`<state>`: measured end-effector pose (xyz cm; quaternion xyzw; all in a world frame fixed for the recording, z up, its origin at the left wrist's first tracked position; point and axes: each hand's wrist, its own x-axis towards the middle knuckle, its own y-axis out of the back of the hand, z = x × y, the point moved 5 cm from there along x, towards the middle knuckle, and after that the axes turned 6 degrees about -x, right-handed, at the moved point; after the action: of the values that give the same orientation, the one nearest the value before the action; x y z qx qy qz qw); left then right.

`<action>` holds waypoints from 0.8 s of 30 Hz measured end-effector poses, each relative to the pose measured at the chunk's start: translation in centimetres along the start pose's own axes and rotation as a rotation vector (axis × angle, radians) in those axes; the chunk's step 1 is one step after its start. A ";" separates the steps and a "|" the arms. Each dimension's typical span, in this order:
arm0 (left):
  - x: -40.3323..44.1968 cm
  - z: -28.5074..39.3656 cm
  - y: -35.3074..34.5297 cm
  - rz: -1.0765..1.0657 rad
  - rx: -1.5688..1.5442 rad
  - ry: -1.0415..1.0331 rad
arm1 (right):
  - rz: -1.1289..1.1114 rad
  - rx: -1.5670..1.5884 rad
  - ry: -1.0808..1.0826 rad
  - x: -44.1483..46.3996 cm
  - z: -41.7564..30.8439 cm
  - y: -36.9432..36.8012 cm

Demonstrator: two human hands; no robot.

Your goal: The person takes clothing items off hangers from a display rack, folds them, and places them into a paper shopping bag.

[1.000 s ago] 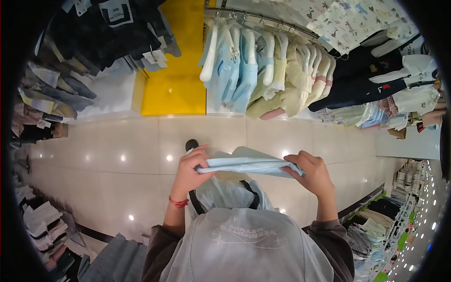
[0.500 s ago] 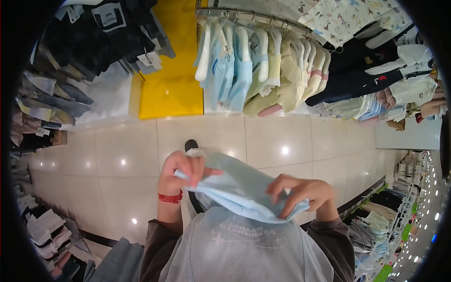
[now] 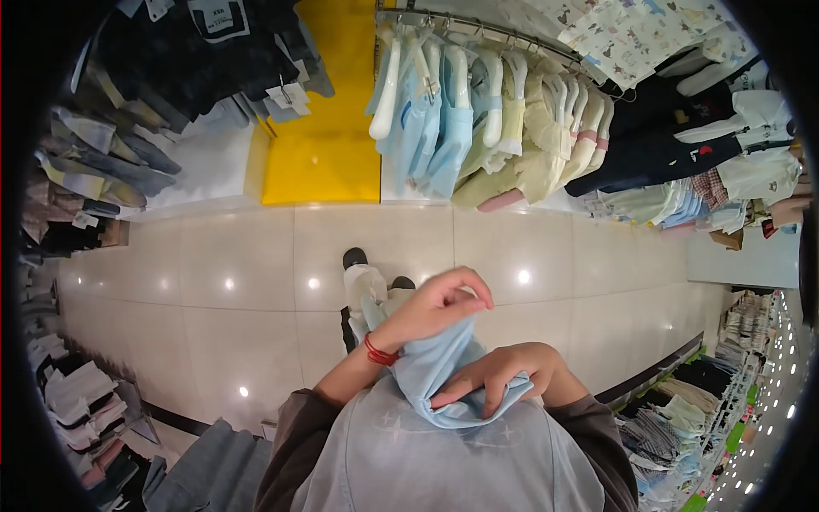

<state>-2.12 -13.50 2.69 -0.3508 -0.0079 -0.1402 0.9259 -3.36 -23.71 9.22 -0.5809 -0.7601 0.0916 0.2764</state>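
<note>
A light blue garment point(image 3: 418, 367) hangs bunched and folded in front of my chest; its exact kind does not show. My left hand point(image 3: 437, 304), with red bands at the wrist, is curled closed over the upper end of the cloth. Lower and to the right, my right hand point(image 3: 505, 374) grips the near edge of the same garment. Its fingers press down into the folds, and the fingertips are partly hidden by cloth. The grey printed top point(image 3: 426, 478) that I wear lies just behind the garment.
Ahead, a rail point(image 3: 478, 30) holds small light blue and cream clothes point(image 3: 448, 141) on white hangers. Dark clothes point(image 3: 196, 68) hang at the upper left beside a yellow panel point(image 3: 324, 162). Stocked shelves point(image 3: 682, 410) line the right. Grey-blue folded cloth point(image 3: 209, 469) lies lower left.
My left hand has swung right and away from my body, above the right hand. The garment, spread between both hands before, is now gathered and folded. My view has shifted slightly.
</note>
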 end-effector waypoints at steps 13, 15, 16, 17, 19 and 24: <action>-4.7 0.1 -0.4 -0.160 0.254 0.311 | 0.170 -0.070 0.070 -3.4 -1.4 0.8; -5.2 1.2 -1.3 -0.085 0.119 0.129 | 0.232 -0.075 0.107 -3.9 -1.5 1.5; -4.9 2.1 -1.6 -0.082 0.297 0.111 | 0.255 -0.087 0.125 -4.0 -1.6 1.8; -4.5 2.0 -1.6 -0.091 0.397 0.082 | 0.278 -0.098 0.141 -4.1 -1.8 2.1; -3.7 1.1 -1.5 -0.109 0.596 0.025 | 0.335 -0.236 0.009 -3.4 -2.9 2.4; -3.2 0.2 -0.7 -0.003 0.539 0.220 | 0.690 -1.122 -0.466 -3.0 -8.0 5.1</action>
<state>-5.32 -13.04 2.94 -0.0749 0.0551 -0.1715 0.9808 5.57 -26.39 12.56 -0.8093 -0.5043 -0.1099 -0.2804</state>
